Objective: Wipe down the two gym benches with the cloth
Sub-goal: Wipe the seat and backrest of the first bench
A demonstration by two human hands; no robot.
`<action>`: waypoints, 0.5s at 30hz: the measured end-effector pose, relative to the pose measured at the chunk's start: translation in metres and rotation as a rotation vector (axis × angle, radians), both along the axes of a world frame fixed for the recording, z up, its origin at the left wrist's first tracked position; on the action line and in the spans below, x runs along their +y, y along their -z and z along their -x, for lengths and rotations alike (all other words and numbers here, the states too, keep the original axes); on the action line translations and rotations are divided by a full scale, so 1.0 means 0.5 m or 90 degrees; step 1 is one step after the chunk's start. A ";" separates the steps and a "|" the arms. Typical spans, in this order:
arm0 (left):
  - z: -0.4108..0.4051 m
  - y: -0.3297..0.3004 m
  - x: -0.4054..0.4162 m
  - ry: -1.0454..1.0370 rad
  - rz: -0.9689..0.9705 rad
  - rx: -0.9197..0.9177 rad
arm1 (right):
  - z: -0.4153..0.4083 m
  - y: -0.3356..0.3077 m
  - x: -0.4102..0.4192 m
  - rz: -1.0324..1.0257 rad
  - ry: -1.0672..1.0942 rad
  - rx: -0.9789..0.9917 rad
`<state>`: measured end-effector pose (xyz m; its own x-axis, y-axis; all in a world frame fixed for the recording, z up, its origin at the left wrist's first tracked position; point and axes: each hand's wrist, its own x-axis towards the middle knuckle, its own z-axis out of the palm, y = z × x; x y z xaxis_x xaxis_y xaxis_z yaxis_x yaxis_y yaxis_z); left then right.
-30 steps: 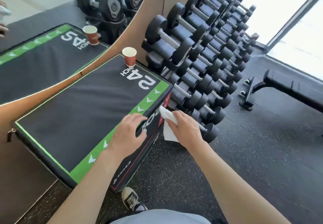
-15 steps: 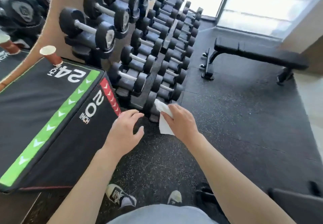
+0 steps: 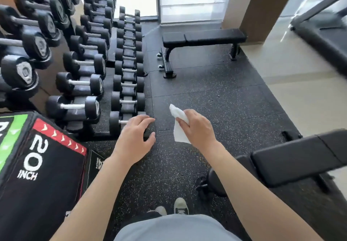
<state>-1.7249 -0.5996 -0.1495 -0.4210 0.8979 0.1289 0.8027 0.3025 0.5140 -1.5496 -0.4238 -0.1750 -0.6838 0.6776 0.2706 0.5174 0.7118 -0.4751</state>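
Two shoes (image 3: pixel 172 209) stand on the speckled floor (image 3: pixel 206 98). The left hand (image 3: pixel 134 139) hangs empty with fingers loosely spread, beside a plyo box (image 3: pixel 39 175) marked 20 INCH. The right hand (image 3: pixel 199 128) pinches a white cloth (image 3: pixel 177 122) in mid-air. A near bench (image 3: pixel 298 158) sits at right; the dumbbells (image 3: pixel 78 82) line the left, and a far bench (image 3: pixel 203 36) stands by the window.

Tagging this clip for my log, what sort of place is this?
Most likely a gym weights area: racked dumbbells, a flat bench on speckled rubber flooring, and a plyo box marked 20 inch.
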 end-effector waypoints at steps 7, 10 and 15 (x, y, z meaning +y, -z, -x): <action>-0.067 0.015 0.090 0.155 -0.005 -0.025 | -0.163 -0.003 -0.015 0.025 0.156 -0.034; -0.107 0.032 0.118 0.220 0.017 -0.036 | -0.229 -0.001 -0.040 0.038 0.239 -0.049; -0.191 0.047 0.150 0.324 0.031 -0.066 | -0.341 -0.005 -0.087 0.050 0.323 -0.074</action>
<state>-1.6292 -0.5247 -0.1732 0.0620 0.9961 0.0633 0.7996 -0.0875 0.5941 -1.3789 -0.4673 -0.1727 -0.2873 0.9464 0.1478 0.8402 0.3231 -0.4355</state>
